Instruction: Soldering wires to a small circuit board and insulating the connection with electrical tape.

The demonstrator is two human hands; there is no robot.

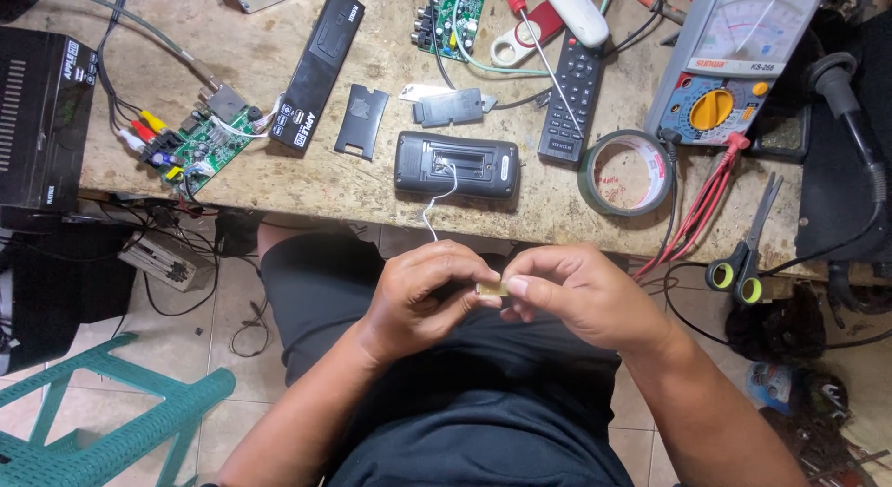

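My left hand (423, 296) and my right hand (576, 292) meet over my lap, just below the workbench's front edge. Between their fingertips they pinch a small tan rectangular part (491, 288). A thin white wire (437, 204) runs from my left hand up to a small black device (456, 164) lying open on the bench. Its loose black back cover (361, 121) lies to the left of it.
On the worn wooden bench (307, 185) lie a green circuit board (200, 145) with coloured plugs, a black set-top box (42, 115), a remote control (573, 101), a tape roll (627, 174), an analogue multimeter (734, 64) with red leads and scissors (746, 250). A teal plastic chair (111, 422) stands lower left.
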